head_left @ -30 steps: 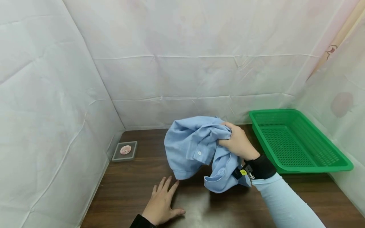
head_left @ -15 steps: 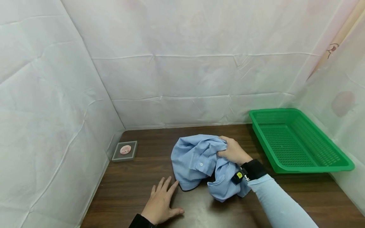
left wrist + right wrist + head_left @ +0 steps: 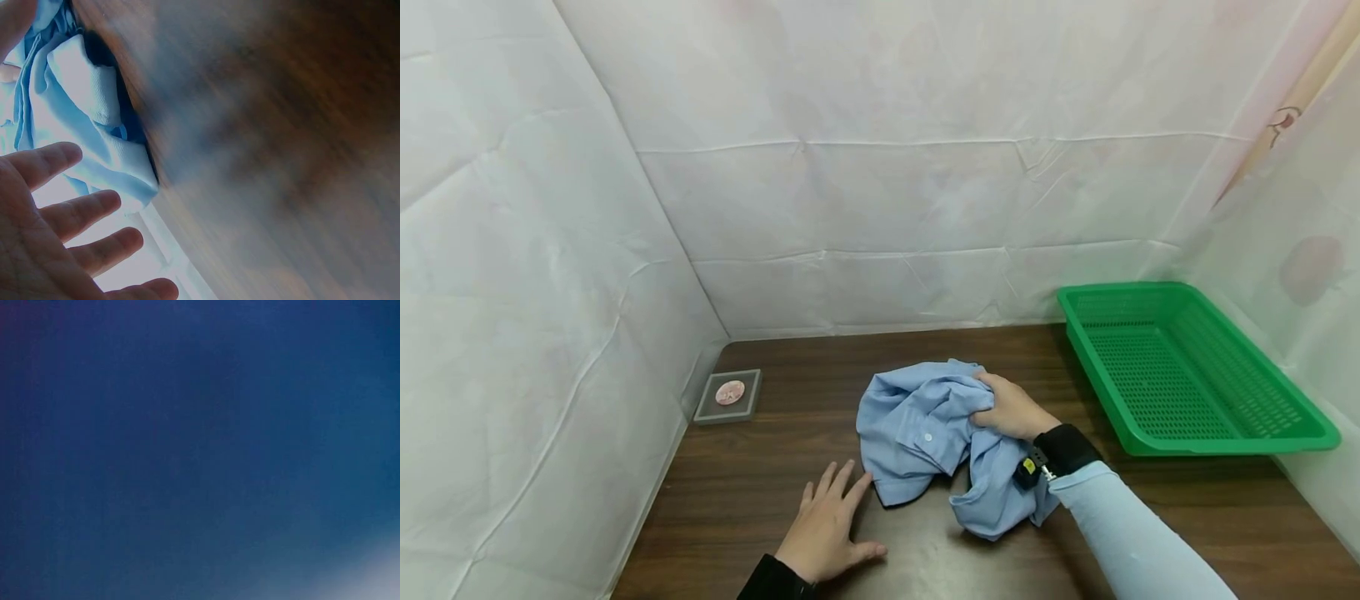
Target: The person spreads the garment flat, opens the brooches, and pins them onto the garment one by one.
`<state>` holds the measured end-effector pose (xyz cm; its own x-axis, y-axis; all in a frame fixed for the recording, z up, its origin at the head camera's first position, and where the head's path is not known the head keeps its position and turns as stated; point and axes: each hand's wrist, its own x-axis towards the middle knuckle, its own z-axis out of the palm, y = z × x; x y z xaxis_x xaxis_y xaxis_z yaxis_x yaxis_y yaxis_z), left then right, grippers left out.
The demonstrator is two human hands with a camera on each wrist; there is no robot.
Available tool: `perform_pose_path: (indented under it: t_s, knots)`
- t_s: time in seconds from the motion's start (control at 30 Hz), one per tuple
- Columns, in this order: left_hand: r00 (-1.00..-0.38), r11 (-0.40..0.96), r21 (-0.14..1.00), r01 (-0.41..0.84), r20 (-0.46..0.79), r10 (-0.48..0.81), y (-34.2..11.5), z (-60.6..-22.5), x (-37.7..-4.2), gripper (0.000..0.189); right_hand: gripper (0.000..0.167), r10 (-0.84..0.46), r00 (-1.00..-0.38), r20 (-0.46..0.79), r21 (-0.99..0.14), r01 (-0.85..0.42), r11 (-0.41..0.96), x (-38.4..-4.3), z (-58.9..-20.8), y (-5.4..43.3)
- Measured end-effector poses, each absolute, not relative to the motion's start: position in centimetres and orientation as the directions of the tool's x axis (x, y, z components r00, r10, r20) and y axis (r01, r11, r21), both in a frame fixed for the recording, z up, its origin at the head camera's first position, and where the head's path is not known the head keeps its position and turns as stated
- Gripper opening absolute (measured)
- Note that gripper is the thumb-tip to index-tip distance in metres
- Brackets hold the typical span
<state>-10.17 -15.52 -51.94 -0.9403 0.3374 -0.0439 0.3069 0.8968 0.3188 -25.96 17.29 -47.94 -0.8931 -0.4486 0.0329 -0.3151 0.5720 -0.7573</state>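
A crumpled light blue button-up shirt (image 3: 917, 425) lies bunched in the middle of the dark wood table (image 3: 790, 392). My right hand (image 3: 1011, 408) grips its upper right side, fingers partly hidden in the folds. Dark blue blur fills the right wrist view. To the left of the shirt, my left hand (image 3: 827, 529) is spread with its fingers straight, the index fingertip right at the shirt's lower left edge. In the left wrist view the same shirt (image 3: 87, 119) shows beyond the extended fingers (image 3: 84, 209).
A green perforated plastic basket (image 3: 1157, 367) stands at the right. At the back left sits a small grey square dish (image 3: 706, 407) with a round pinkish piece (image 3: 730, 392) on it. White sheeting (image 3: 880, 192) walls the table at the back and both sides.
My right hand has brought the shirt down and nearer from its raised position, and it now rests lower on the table. My left hand has stayed nearly still.
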Motion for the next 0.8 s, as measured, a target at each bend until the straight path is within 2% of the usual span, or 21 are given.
perform_pose_path:
  t_s: [0.17,0.47,0.8]
  knots:
    - [-0.938,0.9,0.3,0.315,-0.043,0.343,-15.2,-51.5,-11.1,0.089,0.077,-0.438,-0.899,0.024,-0.711,-0.323,0.624,-25.8,-47.0,18.3]
    - [-0.924,0.898,0.236,0.371,0.0,0.382,-14.6,-50.3,-12.8,0.088,0.064,-0.364,-0.928,0.073,-0.617,-0.329,0.715,-25.4,-45.5,19.9]
    - [-0.897,0.881,0.178,0.438,0.024,0.441,-13.9,-49.8,-15.4,0.089,0.057,-0.386,-0.921,-0.055,-0.626,-0.27,0.731,-26.8,-47.1,21.2]
